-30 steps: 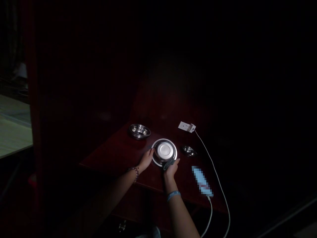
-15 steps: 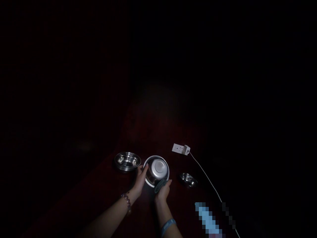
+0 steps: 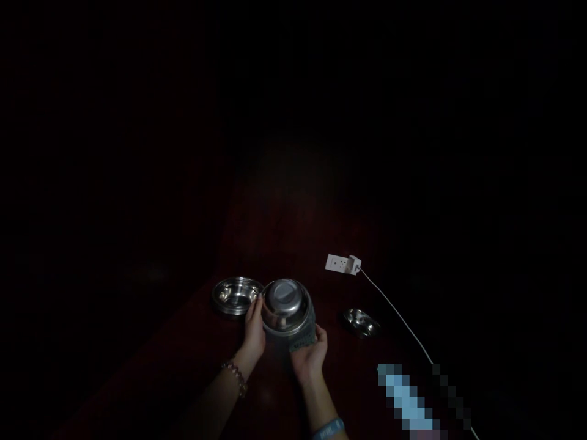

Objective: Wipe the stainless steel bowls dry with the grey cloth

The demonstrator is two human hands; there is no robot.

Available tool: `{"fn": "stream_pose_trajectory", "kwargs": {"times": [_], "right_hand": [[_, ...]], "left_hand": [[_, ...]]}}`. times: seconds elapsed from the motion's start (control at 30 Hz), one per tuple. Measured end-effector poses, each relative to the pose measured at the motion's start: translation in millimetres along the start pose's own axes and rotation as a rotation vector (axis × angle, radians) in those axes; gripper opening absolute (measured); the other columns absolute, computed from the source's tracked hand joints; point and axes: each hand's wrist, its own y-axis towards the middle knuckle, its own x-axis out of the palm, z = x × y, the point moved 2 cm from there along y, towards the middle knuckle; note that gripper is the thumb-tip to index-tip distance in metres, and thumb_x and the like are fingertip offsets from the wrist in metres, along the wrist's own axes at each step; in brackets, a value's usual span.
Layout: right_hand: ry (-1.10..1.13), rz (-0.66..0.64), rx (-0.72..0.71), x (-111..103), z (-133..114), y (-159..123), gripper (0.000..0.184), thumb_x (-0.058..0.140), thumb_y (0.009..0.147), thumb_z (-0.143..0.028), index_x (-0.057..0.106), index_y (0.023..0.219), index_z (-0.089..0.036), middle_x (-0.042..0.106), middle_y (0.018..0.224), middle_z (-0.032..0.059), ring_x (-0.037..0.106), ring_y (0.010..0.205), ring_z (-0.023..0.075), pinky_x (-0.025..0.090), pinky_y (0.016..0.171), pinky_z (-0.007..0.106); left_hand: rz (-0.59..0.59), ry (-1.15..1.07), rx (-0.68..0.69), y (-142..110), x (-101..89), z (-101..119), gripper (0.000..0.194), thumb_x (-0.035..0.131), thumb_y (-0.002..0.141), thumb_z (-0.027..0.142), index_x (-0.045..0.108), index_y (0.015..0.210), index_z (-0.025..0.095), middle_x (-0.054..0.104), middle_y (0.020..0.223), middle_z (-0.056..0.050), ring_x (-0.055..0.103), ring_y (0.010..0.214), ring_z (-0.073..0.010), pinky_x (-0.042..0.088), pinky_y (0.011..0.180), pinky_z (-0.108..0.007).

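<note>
A shiny metal bowl is held bottom up between both hands, its base facing me. My left hand grips its left rim, the thumb lying on the outer wall. A dark green cloth lies against the bowl's lower right edge. Beneath it my right hand is turned palm up, the fingers curled round the cloth at the right. Just left of the held bowl stands a stack of metal bowls, open side up, close to my left fingers.
On the dark red tabletop, a white power socket strip with a plugged-in adapter lies behind to the right. Its white cable runs down to the right. A small metal bowl sits nearer. A pixelated blue patch is at lower right.
The held bowl has tipped and moved slightly up and left. My right hand has turned more palm up and shifted right, and more of the green cloth shows along the bowl's right side.
</note>
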Motion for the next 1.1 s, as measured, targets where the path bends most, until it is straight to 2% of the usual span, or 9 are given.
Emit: {"fn": "stream_pose_trajectory", "kwargs": {"times": [0.07, 0.2, 0.3, 0.4, 0.53, 0.73, 0.83, 1.0, 1.1], "right_hand": [[0.066, 0.046, 0.098, 7.0, -2.9, -9.2, 0.014, 0.06, 0.068, -0.037, 0.06, 0.067, -0.023, 0.071, 0.066, -0.0013, 0.068, 0.065, 0.017, 0.057, 0.066, 0.03], [0.09, -0.045, 0.212, 18.5, -5.6, -17.6, 0.011, 0.057, 0.068, -0.031, 0.062, 0.068, -0.022, 0.072, 0.071, 0.0008, 0.067, 0.068, 0.0164, 0.057, 0.07, 0.029], [0.087, -0.093, 0.257, 17.5, -4.2, -15.5, 0.002, 0.057, 0.064, -0.02, 0.058, 0.062, -0.022, 0.068, 0.065, -0.0018, 0.064, 0.062, 0.0135, 0.056, 0.068, 0.026], [0.042, -0.13, 0.289, 15.2, -0.9, -12.5, 0.013, 0.059, 0.06, -0.011, 0.053, 0.056, -0.021, 0.063, 0.058, -0.004, 0.06, 0.056, 0.0103, 0.054, 0.065, 0.022], [-0.014, -0.166, 0.333, 18.3, 2.7, -13.0, 0.008, 0.064, 0.067, -0.011, 0.064, 0.07, -0.017, 0.072, 0.074, 0.0001, 0.067, 0.068, 0.0125, 0.058, 0.073, 0.023], [-0.027, -0.141, 0.218, 22.7, 1.5, -12.2, 0.013, 0.074, 0.073, -0.017, 0.069, 0.086, -0.018, 0.076, 0.091, 0.0016, 0.072, 0.09, 0.0141, 0.058, 0.088, 0.024], [-0.055, -0.099, 0.136, 20.7, 2.4, -10.2, 0.02, 0.078, 0.072, -0.024, 0.07, 0.091, -0.02, 0.077, 0.097, 0.0023, 0.071, 0.099, 0.0159, 0.057, 0.091, 0.026], [-0.147, 0.038, 0.018, 13.4, 7.1, -6.3, 0.034, 0.082, 0.07, -0.038, 0.071, 0.096, -0.019, 0.077, 0.102, 0.0031, 0.071, 0.097, 0.0176, 0.058, 0.086, 0.03], [-0.184, 0.052, 0.0, 10.0, 10.6, -3.4, 0.042, 0.08, 0.071, -0.047, 0.071, 0.1, -0.019, 0.077, 0.104, 0.005, 0.071, 0.095, 0.0183, 0.058, 0.086, 0.031]], "left_hand": [[0.028, -0.05, -0.057, 1.2, -3.8, 0.8, 0.014, 0.062, 0.092, 0.023, 0.071, 0.102, 0.017, 0.075, 0.111, -0.008, 0.072, 0.099, -0.0175, 0.058, 0.086, -0.025], [-0.002, -0.133, -0.128, 4.3, -8.3, 2.4, 0.018, 0.059, 0.094, 0.027, 0.072, 0.101, 0.016, 0.076, 0.108, -0.008, 0.072, 0.088, -0.0159, 0.059, 0.079, -0.025], [-0.035, -0.181, -0.145, 2.1, -6.4, 7.7, 0.023, 0.056, 0.096, 0.028, 0.072, 0.105, 0.015, 0.076, 0.11, -0.008, 0.072, 0.09, -0.0157, 0.058, 0.082, -0.026], [-0.065, -0.218, -0.176, -5.4, -1.5, 15.2, 0.027, 0.054, 0.097, 0.03, 0.071, 0.111, 0.015, 0.077, 0.109, -0.008, 0.072, 0.093, -0.0155, 0.058, 0.084, -0.025], [-0.066, -0.228, -0.224, -14.1, 2.6, 22.1, 0.033, 0.049, 0.099, 0.031, 0.068, 0.121, 0.015, 0.077, 0.111, -0.008, 0.072, 0.1, -0.0178, 0.058, 0.087, -0.026], [-0.12, -0.225, -0.248, -7.5, -2.0, 17.0, 0.037, 0.045, 0.1, 0.033, 0.066, 0.127, 0.017, 0.077, 0.11, -0.01, 0.071, 0.107, -0.0214, 0.057, 0.094, -0.031], [-0.117, -0.235, -0.226, -1.5, -5.4, 13.2, 0.036, 0.045, 0.101, 0.029, 0.065, 0.129, 0.019, 0.078, 0.105, -0.008, 0.072, 0.106, -0.0194, 0.054, 0.098, -0.03], [-0.12, -0.269, -0.241, -0.2, -4.7, 13.2, 0.037, 0.045, 0.101, 0.028, 0.062, 0.132, 0.017, 0.079, 0.1, -0.006, 0.074, 0.097, -0.0151, 0.052, 0.101, -0.026], [-0.127, -0.26, -0.241, -0.7, -4.0, 14.0, 0.036, 0.044, 0.101, 0.029, 0.063, 0.13, 0.018, 0.079, 0.102, -0.005, 0.073, 0.098, -0.0148, 0.052, 0.1, -0.026]]}}
